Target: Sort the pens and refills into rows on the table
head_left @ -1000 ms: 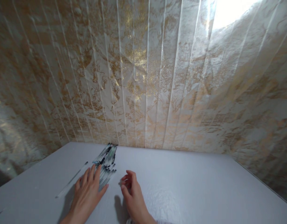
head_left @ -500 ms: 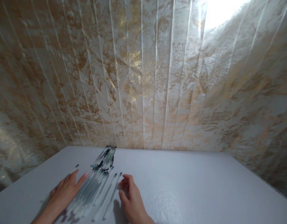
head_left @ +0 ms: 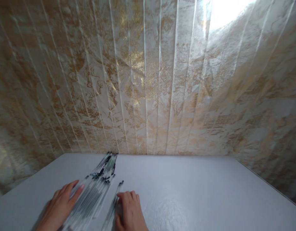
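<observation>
A row of thin clear sticks with dark tips, like pens (head_left: 90, 195), lies side by side on the white table. My left hand (head_left: 60, 202) rests along the row's left side, thumb and fingers apart. To the right of the row, a couple of separate dark-tipped sticks (head_left: 112, 207) lie close together. My right hand (head_left: 131, 208) is beside them, fingers bent and fingertips touching their right side; the thumb stands apart, lower down. Behind the row lies another bundle of similar sticks (head_left: 110, 165) with dark ends. Blur hides the near ends.
The white table (head_left: 198, 189) stretches far to the right. A shiny gold-and-silver patterned curtain (head_left: 148, 80) with vertical folds hangs along its back edge, and bright light glares at upper right.
My right hand has moved left and turned palm-down, and the separate sticks beside it now lie closer together. A stray dark tip at the left has shifted right, towards the row.
</observation>
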`<move>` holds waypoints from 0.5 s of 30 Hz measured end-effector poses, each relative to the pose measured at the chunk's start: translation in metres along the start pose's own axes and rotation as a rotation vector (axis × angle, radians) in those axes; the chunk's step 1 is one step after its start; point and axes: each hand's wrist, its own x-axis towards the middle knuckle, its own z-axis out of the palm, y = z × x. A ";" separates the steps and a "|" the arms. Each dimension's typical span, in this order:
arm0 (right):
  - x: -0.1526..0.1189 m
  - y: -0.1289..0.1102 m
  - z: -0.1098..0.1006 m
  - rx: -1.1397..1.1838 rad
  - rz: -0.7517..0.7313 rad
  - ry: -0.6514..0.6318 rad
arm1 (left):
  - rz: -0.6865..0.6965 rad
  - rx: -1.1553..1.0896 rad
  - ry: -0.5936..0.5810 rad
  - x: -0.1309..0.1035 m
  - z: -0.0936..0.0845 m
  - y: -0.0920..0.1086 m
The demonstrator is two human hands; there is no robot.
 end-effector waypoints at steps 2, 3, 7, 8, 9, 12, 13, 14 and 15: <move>0.000 -0.001 -0.004 0.062 -0.033 -0.044 | 0.055 -0.051 0.036 -0.002 0.008 0.006; 0.001 -0.001 -0.006 0.086 -0.046 -0.067 | 0.065 -0.059 0.050 -0.002 0.010 0.011; 0.003 0.004 -0.006 0.077 -0.095 -0.153 | 0.122 -0.046 0.091 0.012 0.005 0.033; 0.004 0.005 -0.005 0.061 -0.105 -0.164 | 0.150 -0.037 0.099 0.018 0.002 0.040; 0.005 0.007 -0.004 0.049 -0.113 -0.170 | 0.178 -0.022 0.103 0.024 -0.001 0.049; 0.006 0.011 0.000 0.035 -0.163 -0.199 | 0.253 0.088 0.079 0.039 -0.007 0.080; 0.007 0.012 0.002 0.031 -0.191 -0.214 | 0.249 0.146 0.062 0.043 -0.008 0.091; 0.007 0.014 0.004 0.024 -0.221 -0.231 | 0.240 0.172 0.057 0.047 -0.007 0.102; 0.008 0.015 0.005 0.014 -0.249 -0.244 | 0.227 0.193 0.053 0.050 -0.005 0.112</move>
